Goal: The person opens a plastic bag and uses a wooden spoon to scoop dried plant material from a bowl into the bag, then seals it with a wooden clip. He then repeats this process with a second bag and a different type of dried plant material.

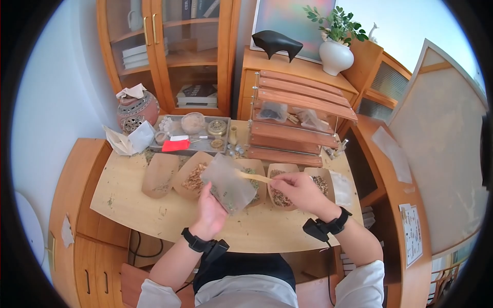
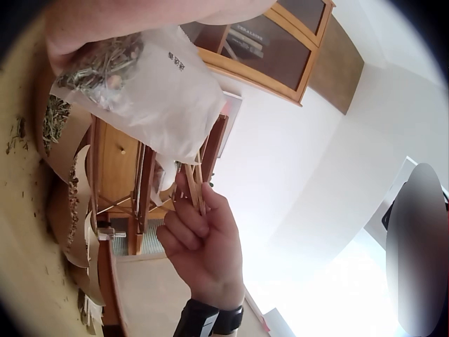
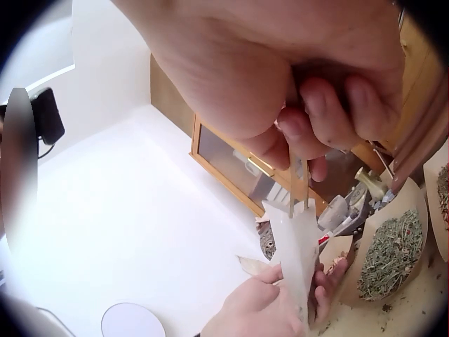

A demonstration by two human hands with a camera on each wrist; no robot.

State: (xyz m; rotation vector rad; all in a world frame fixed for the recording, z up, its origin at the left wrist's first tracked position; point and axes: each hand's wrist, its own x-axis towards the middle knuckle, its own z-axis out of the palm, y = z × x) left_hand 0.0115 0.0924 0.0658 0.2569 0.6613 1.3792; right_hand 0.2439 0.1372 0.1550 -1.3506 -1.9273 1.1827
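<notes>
My left hand holds a translucent white pouch, thumb on one side and fingers on the other in the right wrist view. Dried herbs show through the pouch's lower part, and small dark print marks its face. Between the thumb and fingers of my right hand is a pair of light wooden tongs. Both prongs point at the pouch, their tips at its mouth in both wrist views. Beneath the hands stand several brown paper trays; one holds green dried herb, another reddish-brown pieces.
Behind the trays, a grey tray carries jars and a red packet. A slatted wooden rack with bagged goods stands at the back right. A patterned pot occupies the back left corner. White pouches lie at the right.
</notes>
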